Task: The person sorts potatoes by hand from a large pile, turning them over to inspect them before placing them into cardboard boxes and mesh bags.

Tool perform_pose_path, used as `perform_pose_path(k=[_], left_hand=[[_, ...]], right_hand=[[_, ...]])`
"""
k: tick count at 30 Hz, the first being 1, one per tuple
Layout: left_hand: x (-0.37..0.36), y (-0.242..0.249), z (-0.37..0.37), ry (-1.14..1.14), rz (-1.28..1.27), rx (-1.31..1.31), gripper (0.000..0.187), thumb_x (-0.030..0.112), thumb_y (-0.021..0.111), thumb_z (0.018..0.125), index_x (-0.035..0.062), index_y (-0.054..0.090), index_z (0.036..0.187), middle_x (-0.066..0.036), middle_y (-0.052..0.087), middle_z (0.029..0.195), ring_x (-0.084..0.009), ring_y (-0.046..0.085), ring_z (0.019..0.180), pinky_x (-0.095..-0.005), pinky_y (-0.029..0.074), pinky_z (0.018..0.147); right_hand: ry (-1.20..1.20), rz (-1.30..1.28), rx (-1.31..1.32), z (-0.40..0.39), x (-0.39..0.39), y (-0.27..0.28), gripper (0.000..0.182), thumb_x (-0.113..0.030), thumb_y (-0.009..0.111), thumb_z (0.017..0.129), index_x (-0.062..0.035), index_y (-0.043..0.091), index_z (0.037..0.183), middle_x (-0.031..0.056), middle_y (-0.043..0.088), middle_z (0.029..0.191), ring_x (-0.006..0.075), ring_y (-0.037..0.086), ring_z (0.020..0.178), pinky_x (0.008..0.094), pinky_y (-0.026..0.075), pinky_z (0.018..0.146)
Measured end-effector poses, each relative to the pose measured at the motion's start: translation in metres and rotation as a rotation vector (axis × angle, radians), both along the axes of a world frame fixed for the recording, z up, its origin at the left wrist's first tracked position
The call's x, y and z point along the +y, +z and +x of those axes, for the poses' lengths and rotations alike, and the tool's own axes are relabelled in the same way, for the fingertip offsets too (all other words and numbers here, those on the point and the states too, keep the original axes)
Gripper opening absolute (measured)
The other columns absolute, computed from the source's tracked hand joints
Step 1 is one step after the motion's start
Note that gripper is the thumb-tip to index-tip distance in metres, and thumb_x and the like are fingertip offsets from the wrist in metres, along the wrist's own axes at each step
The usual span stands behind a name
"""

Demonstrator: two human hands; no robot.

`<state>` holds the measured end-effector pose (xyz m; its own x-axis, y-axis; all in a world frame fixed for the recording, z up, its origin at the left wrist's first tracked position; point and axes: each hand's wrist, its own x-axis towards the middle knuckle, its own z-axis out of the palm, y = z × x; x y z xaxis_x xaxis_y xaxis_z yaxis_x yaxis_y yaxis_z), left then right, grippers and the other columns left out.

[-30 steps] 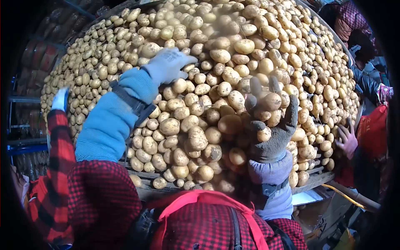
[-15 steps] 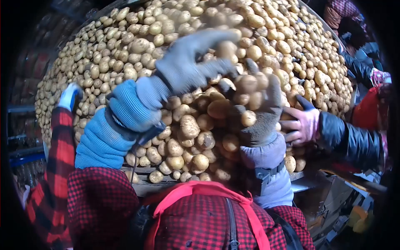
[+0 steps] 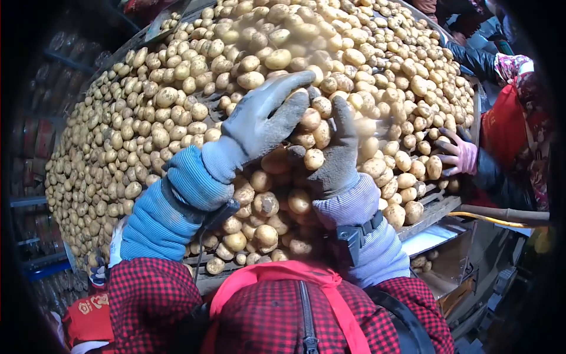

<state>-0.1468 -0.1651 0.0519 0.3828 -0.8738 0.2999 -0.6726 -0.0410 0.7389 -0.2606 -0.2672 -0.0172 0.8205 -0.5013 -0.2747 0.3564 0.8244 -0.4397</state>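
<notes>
Both my hands wear grey gloves and meet over the potatoes (image 3: 167, 97) near the middle of the view. My left hand (image 3: 265, 115), its fingers curved, presses against the left side of a few potatoes (image 3: 311, 120). On their right side is my right hand (image 3: 339, 150), palm turned inward with its fingers up. One more potato (image 3: 313, 159) rests by the right palm. Larger potatoes (image 3: 266, 204) lie below my wrists, some in shadow.
At the right, a co-worker's pink-gloved hand (image 3: 458, 152) touches the potatoes. Other people's sleeves (image 3: 474, 61) show at the upper right. A wooden slatted edge (image 3: 433, 210), a yellow cable (image 3: 492, 220) and an open box (image 3: 439, 259) are at the lower right.
My hands have come closer together around the potatoes, my right hand shifting left. The co-worker's hand at the right has moved away from mine. The plaid-sleeved arm at the left has left the pile.
</notes>
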Motion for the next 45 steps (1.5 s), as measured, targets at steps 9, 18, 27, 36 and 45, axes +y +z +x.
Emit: perform_pose_path(k=[9,18,27,36,45], left_hand=[[0.065,-0.057,0.014,0.295,0.303,-0.478,0.054,0.029,0.062,0.101,0.0065,0.054,0.15,-0.022,0.055,0.149,-0.0426,0.051,0.137,-0.0512,0.037,0.117],[0.08,-0.071,0.027,0.319,0.528,-0.554,0.05,0.04,0.059,0.097,0.0142,0.061,0.14,-0.018,0.057,0.144,-0.0406,0.054,0.125,-0.0529,0.039,0.109],[0.086,-0.105,0.047,0.299,0.367,-0.552,0.05,0.041,0.057,0.1,0.0098,0.062,0.139,-0.021,0.06,0.14,-0.0415,0.057,0.125,-0.0508,0.042,0.109],[0.083,-0.12,0.074,0.189,0.38,-0.588,0.049,0.041,0.05,0.106,0.0058,0.061,0.139,-0.023,0.059,0.144,-0.0421,0.052,0.133,-0.048,0.038,0.113],[0.079,-0.129,0.102,0.142,0.454,-0.551,0.055,0.043,0.047,0.108,-0.0007,0.061,0.138,-0.028,0.058,0.144,-0.044,0.05,0.138,-0.0482,0.036,0.118]], right_hand=[[0.14,-0.069,-0.383,-0.012,-0.005,0.001,0.052,-0.038,0.04,0.112,-0.0096,0.046,0.155,0.0082,0.06,0.146,0.0261,0.063,0.126,0.0396,0.06,0.096],[0.162,0.251,-0.258,-0.031,-0.013,0.052,0.06,-0.05,0.043,0.11,-0.0126,0.046,0.157,0.0064,0.062,0.144,0.029,0.066,0.124,0.0398,0.059,0.096],[-0.202,0.068,-0.126,-0.192,-0.002,0.057,0.053,-0.057,0.059,0.101,-0.0225,0.058,0.141,0.0015,0.068,0.111,0.0202,0.066,0.091,0.0235,0.049,0.056],[-0.897,0.114,0.068,-0.427,0.084,0.036,0.031,-0.047,0.065,0.101,-0.0185,0.068,0.111,-0.0042,0.062,0.084,0.0089,0.052,0.064,0.0205,0.043,0.046],[-1.269,0.09,0.074,-0.566,0.122,-0.01,0.034,-0.042,0.062,0.101,-0.0142,0.066,0.119,0.0065,0.07,0.113,0.0158,0.066,0.088,0.0229,0.053,0.054]])
